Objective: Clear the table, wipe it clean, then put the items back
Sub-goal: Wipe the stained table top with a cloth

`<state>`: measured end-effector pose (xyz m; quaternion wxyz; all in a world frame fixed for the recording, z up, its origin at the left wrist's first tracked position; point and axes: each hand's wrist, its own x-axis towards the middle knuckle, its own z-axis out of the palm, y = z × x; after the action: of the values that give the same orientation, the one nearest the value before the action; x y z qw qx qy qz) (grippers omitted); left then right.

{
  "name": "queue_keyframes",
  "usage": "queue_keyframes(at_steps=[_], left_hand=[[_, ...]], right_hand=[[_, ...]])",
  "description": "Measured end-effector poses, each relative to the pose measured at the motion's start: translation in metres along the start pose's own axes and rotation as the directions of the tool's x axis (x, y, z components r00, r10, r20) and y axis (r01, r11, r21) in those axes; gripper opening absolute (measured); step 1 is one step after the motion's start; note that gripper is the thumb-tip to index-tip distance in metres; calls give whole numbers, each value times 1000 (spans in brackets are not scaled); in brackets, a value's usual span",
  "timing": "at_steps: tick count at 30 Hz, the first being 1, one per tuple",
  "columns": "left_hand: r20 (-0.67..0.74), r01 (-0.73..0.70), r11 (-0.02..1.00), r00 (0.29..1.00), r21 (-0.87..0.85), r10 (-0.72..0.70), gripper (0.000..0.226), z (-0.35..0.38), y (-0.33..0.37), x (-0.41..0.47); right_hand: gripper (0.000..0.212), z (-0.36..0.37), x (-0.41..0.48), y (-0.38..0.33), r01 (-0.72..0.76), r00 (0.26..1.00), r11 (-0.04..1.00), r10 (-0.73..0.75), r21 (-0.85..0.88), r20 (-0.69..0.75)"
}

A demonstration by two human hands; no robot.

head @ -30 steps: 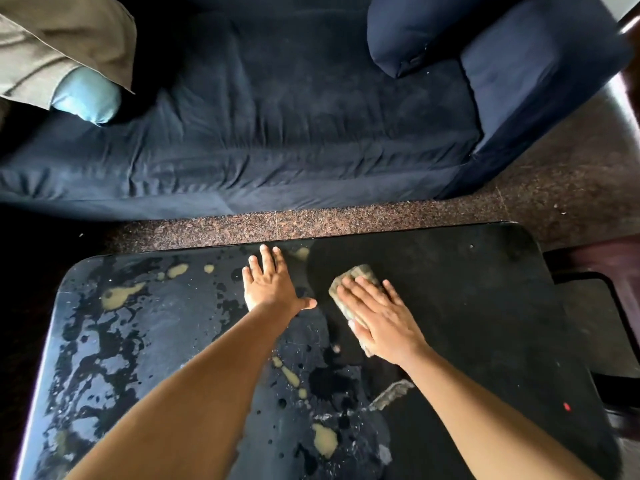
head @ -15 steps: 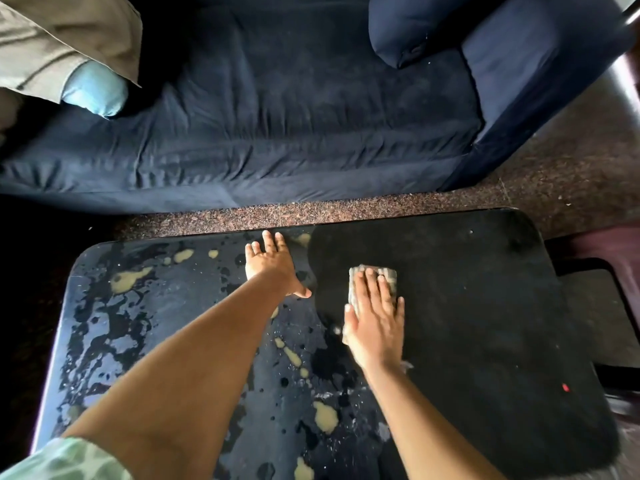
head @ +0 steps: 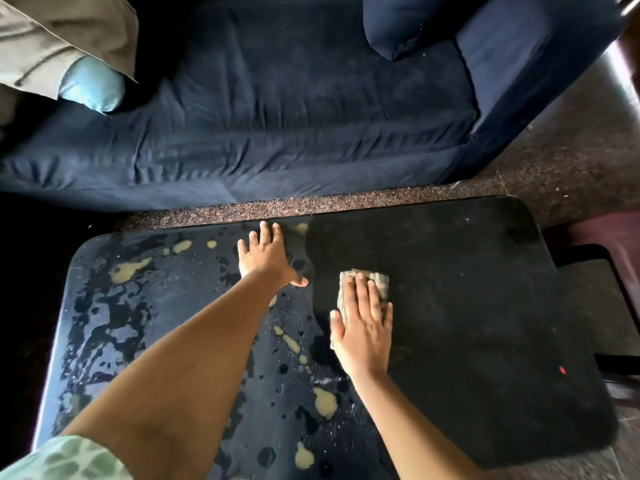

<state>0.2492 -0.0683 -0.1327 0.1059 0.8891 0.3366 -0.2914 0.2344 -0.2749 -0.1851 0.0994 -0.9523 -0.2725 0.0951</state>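
Note:
A low black table (head: 485,306) fills the lower part of the head view. Its left half is wet and blotched with pale yellowish patches; its right half looks dark and matte. My right hand (head: 363,327) lies flat, fingers together, pressing a folded grey-green cloth (head: 375,280) onto the tabletop near the middle. The cloth shows beyond my fingertips and at the hand's left edge. My left hand (head: 265,258) rests flat on the wet surface by the far edge, fingers spread, holding nothing.
A dark blue sofa (head: 277,116) stands just beyond the table, with a strip of speckled floor (head: 311,204) between them. A light blue cushion (head: 91,88) and beige fabric lie at its left end. A small red speck (head: 562,370) sits on the table's right side.
My right hand has slid the cloth to the right and turned so its fingers point away from me. The left hand stays planted near the far edge.

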Motion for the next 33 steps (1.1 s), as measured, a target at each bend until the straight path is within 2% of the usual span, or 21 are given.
queue_keyframes(at_steps=[2, 4, 6, 7, 8, 9, 11, 13, 14, 16, 18, 20, 21, 22, 24, 25, 26, 27, 29, 31, 33], left_hand=[[-68, -18, 999, 998, -49, 14, 124, 10, -5, -6], [-161, -72, 997, 985, -28, 66, 109, 18, -4, -14], [-227, -107, 994, 968, -6, 102, 95, 26, -1, -26], [-255, -112, 994, 961, -17, 104, 89, 29, 0, -33], [-283, -121, 992, 953, -43, 104, 84, 34, -1, -40], [-310, -136, 987, 945, -85, 104, 78, 38, -2, -48], [-340, -158, 970, 936, -185, 88, 68, 51, -9, -70], [-353, -155, 954, 934, -257, 57, 63, 69, -16, -98], [-349, -144, 950, 936, -277, 40, 62, 78, -19, -111], [-318, -124, 951, 948, -282, 29, 61, 95, -21, -137], [-266, -112, 959, 963, -261, 41, 62, 108, -22, -160], [-218, -104, 967, 975, -232, 52, 64, 117, -20, -179], [-202, -102, 972, 978, -213, 59, 64, 121, -19, -187], [-191, -100, 976, 980, -193, 63, 64, 125, -18, -194], [-167, -88, 981, 984, -174, 58, 63, 132, -18, -200], [-156, -77, 983, 986, -169, 50, 63, 135, -18, -202], [-147, -65, 984, 988, -163, 41, 63, 138, -19, -202], [-137, -57, 986, 990, -157, 36, 64, 140, -20, -201], [-113, -56, 987, 993, -150, 39, 65, 142, -21, -198], [-102, -59, 990, 994, -130, 45, 66, 143, -25, -196], [-100, -73, 992, 993, -103, 62, 67, 143, -26, -193]], right_hand=[[65, 2, -9, 10, 248, 968, 968, -247, -32, 40], [65, -1, -11, 43, 572, 819, 816, -563, -85, 112], [66, -10, -5, 76, 752, 658, 645, -727, -135, 195], [66, -13, -1, 87, 763, 646, 624, -733, -167, 213], [66, -15, 2, 92, 717, 697, 671, -689, -188, 200], [65, -15, 4, 89, 618, 786, 764, -598, -186, 157], [61, -9, -2, 63, 311, 951, 944, -308, -109, 41], [61, -1, -13, 31, 129, 992, 991, -129, -36, -9], [61, 2, -18, 22, 147, 989, 989, -147, -20, 1], [61, 3, -27, 26, 365, 930, 929, -361, -57, 66], [63, -2, -34, 57, 651, 759, 749, -638, -122, 133], [64, -14, -31, 90, 803, 596, 571, -774, -172, 215], [64, -18, -28, 100, 809, 588, 553, -776, -201, 229], [64, -20, -28, 101, 762, 647, 611, -732, -213, 212], [62, -17, -36, 79, 502, 865, 852, -488, -149, 120], [61, -12, -44, 60, 353, 935, 931, -347, -89, 78], [60, -7, -53, 42, 252, 967, 967, -250, -34, 55], [60, -4, -61, 28, 219, 974, 976, -219, 8, 54], [59, 0, -76, 29, 356, 930, 935, -353, -4, 105], [62, -1, -89, 60, 601, 794, 796, -584, -70, 170], [64, -9, -87, 92, 705, 706, 699, -671, -122, 227]])
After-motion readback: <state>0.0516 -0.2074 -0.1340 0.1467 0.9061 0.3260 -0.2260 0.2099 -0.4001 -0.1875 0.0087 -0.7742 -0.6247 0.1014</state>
